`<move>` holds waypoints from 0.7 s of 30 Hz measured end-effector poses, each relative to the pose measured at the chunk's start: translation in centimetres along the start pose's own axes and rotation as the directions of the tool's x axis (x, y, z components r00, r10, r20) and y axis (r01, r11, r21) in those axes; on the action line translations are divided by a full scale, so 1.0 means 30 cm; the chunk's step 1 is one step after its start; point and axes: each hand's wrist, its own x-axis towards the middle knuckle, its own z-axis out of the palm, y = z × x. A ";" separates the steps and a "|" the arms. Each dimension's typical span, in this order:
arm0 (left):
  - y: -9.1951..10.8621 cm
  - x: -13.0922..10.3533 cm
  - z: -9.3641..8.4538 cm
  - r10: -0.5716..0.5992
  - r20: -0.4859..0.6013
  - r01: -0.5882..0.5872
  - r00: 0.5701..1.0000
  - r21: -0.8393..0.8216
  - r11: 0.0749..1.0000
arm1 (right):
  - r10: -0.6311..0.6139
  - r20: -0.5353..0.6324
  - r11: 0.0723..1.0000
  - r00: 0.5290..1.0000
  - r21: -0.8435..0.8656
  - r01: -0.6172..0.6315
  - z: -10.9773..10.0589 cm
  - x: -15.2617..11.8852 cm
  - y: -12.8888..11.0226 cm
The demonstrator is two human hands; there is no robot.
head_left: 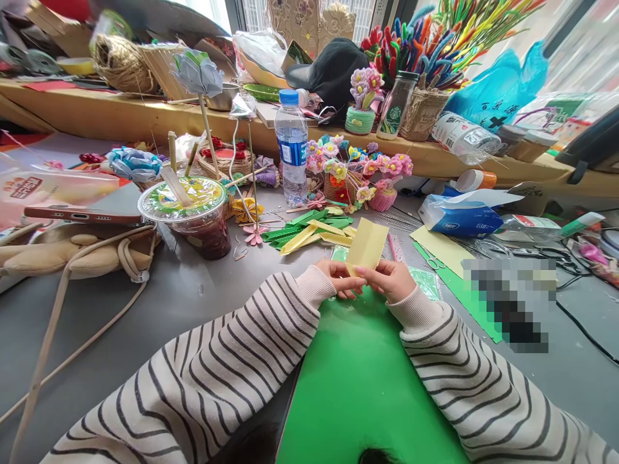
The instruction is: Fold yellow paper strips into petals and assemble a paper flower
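Observation:
A small yellow piece of paper [368, 243] with a lengthwise crease stands upright between my two hands. My left hand [341, 278] pinches its lower left edge, and my right hand [391, 280] grips its lower right corner with the thumb in front. Both hands are above the far end of a green sheet [367, 380]. Just beyond them lies a pile of folded green strips [294, 227] and folded yellow strips [302, 238]. Part of a pink ruler [395, 246] shows behind the paper.
To the left stands a lidded drink cup [193, 222] near a phone [84, 212]. A water bottle [293, 154] and handmade flowers [360, 167] stand at the back. On the right are scissors [435, 261], a blue tissue pack [459, 216] and more yellow paper [445, 248].

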 end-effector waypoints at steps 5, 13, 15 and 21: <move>-0.004 0.002 -0.010 0.008 0.003 -0.008 1.000 -0.006 1.000 | 0.009 -0.029 0.999 1.000 0.041 -0.008 0.004 0.003 0.006; 0.012 -0.008 -0.017 0.045 -0.076 -0.048 0.996 -0.046 0.998 | -0.101 0.125 0.995 0.987 0.036 0.097 0.007 0.001 0.001; 0.012 -0.010 -0.018 0.067 -0.028 -0.068 0.997 -0.063 0.996 | -0.126 0.222 0.992 0.967 0.050 0.118 0.010 -0.001 0.001; 0.011 -0.005 -0.020 0.102 0.085 -0.091 0.991 -0.118 0.989 | -0.215 0.270 0.976 0.939 0.045 0.211 0.010 -0.007 -0.007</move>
